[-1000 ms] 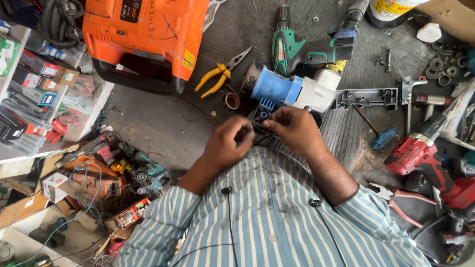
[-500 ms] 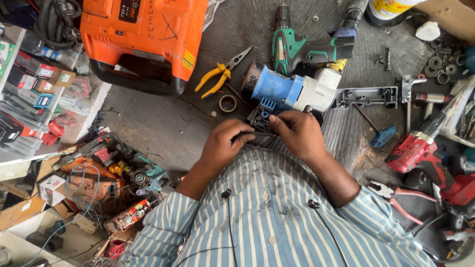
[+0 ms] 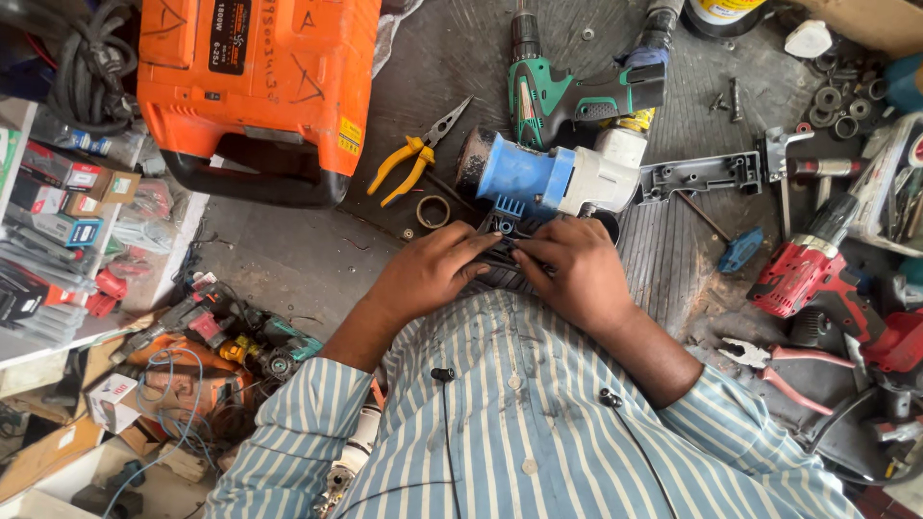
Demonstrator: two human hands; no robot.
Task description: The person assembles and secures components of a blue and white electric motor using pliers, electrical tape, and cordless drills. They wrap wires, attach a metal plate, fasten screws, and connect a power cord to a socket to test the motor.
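**Both hands on a dark part below the blue motor**

The blue-and-white motor housing [image 3: 548,180] lies on the bench [image 3: 288,259], long axis left to right, its dark open end pointing left. It looks heavy and rigid, best gripped around the barrel. Just below it, the left hand [image 3: 428,274] and right hand [image 3: 577,274] pinch a small dark plastic part [image 3: 502,248], probably light and stiff.

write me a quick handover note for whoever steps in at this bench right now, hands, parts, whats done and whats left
Left hand and right hand: both pinch a small dark part at the bench edge, fingertips meeting over it.
Blue and white power tool lies just beyond the hands, apart from its grey cover.
Yellow-handled pliers and a ring lie to the left of the tool.
Done: the tool is open.
Left: the dark part is not yet fitted and the cover is still off.
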